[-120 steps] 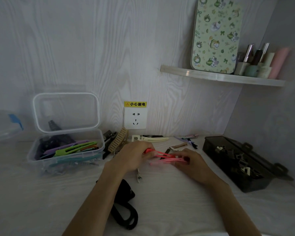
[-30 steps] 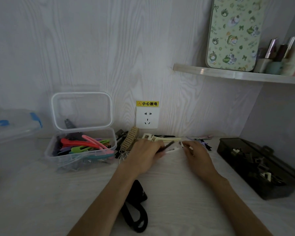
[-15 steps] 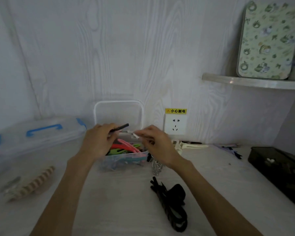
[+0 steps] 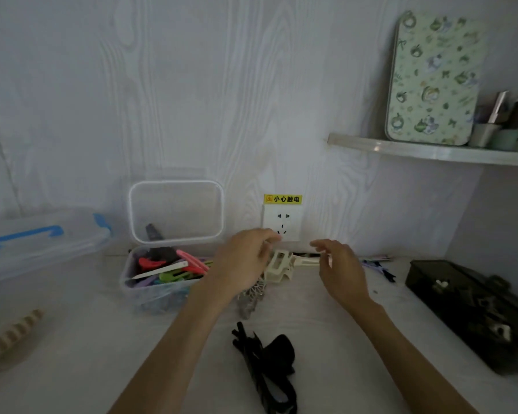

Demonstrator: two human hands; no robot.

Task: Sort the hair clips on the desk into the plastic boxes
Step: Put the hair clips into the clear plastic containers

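Both hands withdrawn, left hand (image 4: 245, 261) empty, right of clip box (image 4: 150, 289)

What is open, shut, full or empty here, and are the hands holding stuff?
clear box: lid up, clips inside
blue-handled box: lid on
dark box: open, clips inside
left hand: empty, fingers loosely curled
right hand: empty, fingers relaxed
cream clip: lying on desk

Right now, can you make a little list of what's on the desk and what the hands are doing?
left hand: relaxed, empty, above the desk
right hand: open, empty
clear box: lid up, colourful clips inside
cream claw clip: on the desk between the hands
dark box: open, at the right
black clip: nearest the camera
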